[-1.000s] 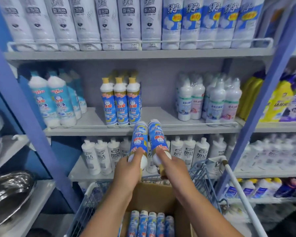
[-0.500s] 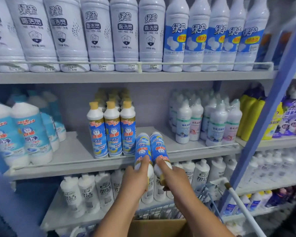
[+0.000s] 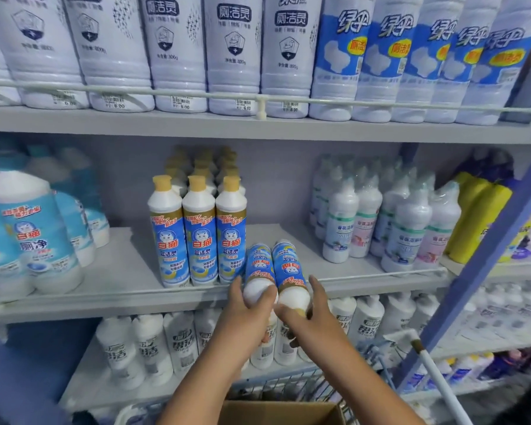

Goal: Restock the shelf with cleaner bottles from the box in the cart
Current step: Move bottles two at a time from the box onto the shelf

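Now both hands (image 3: 276, 317) each grip an inverted cleaner bottle (image 3: 258, 271) before the shelf (image 3: 120, 271).

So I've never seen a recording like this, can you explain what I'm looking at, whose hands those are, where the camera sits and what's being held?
There is no machine here. The view comes from a wide-angle camera worn on a person's head, looking forward and down, so the two bare arms reaching in from the bottom are the wearer's own.

The left hand holds one cleaner bottle and the right hand holds a second bottle. Both are gripped near the cap end, bases pointing at the middle shelf, labels upside down to the camera.

On that shelf, just left of them, stand matching yellow-capped bottles in rows. To the right are white wrapped bottles; large white bottles fill the shelf above.

At the bottom edge you can see the cardboard box in the wire cart.
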A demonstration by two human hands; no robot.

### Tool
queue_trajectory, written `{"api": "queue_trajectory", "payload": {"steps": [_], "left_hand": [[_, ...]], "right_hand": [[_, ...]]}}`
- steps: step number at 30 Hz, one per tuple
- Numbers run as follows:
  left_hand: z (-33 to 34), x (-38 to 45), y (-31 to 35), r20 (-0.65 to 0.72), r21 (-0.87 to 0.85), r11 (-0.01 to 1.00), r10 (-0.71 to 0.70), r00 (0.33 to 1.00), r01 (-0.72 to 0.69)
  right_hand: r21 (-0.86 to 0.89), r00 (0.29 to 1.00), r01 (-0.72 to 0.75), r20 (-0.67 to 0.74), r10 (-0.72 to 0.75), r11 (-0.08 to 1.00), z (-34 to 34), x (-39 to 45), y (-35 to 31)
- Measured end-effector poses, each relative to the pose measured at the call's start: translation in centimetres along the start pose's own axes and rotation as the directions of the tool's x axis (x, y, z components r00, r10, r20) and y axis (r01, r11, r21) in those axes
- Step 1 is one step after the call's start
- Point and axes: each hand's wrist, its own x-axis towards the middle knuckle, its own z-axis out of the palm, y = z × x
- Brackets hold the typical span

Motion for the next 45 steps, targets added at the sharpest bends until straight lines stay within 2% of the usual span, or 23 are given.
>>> {"api": "queue_trajectory", "payload": {"steps": [3, 6, 9, 12, 16, 19, 23, 26, 29, 32, 34, 38, 42, 45], "left_hand": [[-0.1, 0.0, -0.7, 0.062, 0.109, 0.987, 0.109, 0.992, -0.115], [-0.2, 0.3, -1.6, 0.095, 0.098, 0.98, 0.164, 0.982, -0.173], [-0.3, 0.5, -2.1, 0.057, 0.113, 0.97, 0.212, 0.976, -0.217], [-0.4, 0.6, -2.2, 0.024, 0.242, 0.935, 0.262, 0.965, -0.26], [-0.9, 0.1, -1.2, 0.016, 0.467, 0.825, 0.352, 0.936, -0.318], [-1.3, -0.2, 0.9, 0.01, 0.577, 0.73, 0.442, 0.897, -0.367], [-1.6, 1.1, 4.2, 0.034, 0.59, 0.701, 0.474, 0.88, -0.401], [-1.6, 2.6, 6.9, 0.025, 0.652, 0.642, 0.514, 0.857, -0.404], [-1.7, 4.0, 9.6, -0.002, 0.703, 0.61, 0.516, 0.856, -0.366], [-1.8, 6.1, 11.8, -0.012, 0.71, 0.646, 0.41, 0.912, -0.281], [-1.8, 7.2, 13.0, -0.018, 0.748, 0.623, 0.364, 0.931, -0.229], [-1.6, 8.8, 15.5, -0.096, 0.813, 0.557, 0.414, 0.905, -0.169], [-1.2, 9.1, 17.3, -0.127, 0.84, 0.531, 0.386, 0.914, -0.107], [-1.5, 9.1, 17.5, -0.12, 0.887, 0.452, 0.425, 0.897, -0.095]], "right_hand": [[-0.013, 0.977, 0.203, 0.068, -0.201, 0.979, -1.0, 0.4, 1.5], [-0.093, 0.953, 0.304, 0.038, -0.302, 0.948, -2.2, 1.1, 1.8], [-0.281, 0.909, 0.406, 0.026, -0.416, 0.869, -3.3, 1.4, 1.6], [-0.48, 0.842, 0.472, -0.003, -0.539, 0.74, -3.9, 1.8, 2.0], [-0.481, 0.743, 0.606, 0.059, -0.666, 0.633, -4.8, 2.5, 1.5], [-0.467, 0.715, 0.629, 0.034, -0.698, 0.622, -5.5, 2.7, 0.4], [-0.446, 0.731, 0.601, -0.028, -0.682, 0.663, -6.4, 3.9, -2.2], [-0.405, 0.765, 0.583, -0.017, -0.643, 0.704, -7.1, 5.1, -5.1], [-0.424, 0.792, 0.57, 0.057, -0.608, 0.704, -7.6, 6.9, -7.7], [-0.471, 0.808, 0.549, 0.089, -0.583, 0.69, -7.6, 9.0, -9.5], [-0.463, 0.828, 0.526, 0.086, -0.554, 0.714, -7.5, 10.1, -10.7], [-0.475, 0.893, 0.434, 0.112, -0.436, 0.766, -7.3, 12.3, -13.0], [-0.505, 0.929, 0.364, 0.14, -0.342, 0.783, -6.9, 14.0, -14.6], [-0.522, 0.941, 0.332, 0.132, -0.311, 0.786, -6.5, 14.6, -14.8]]}}
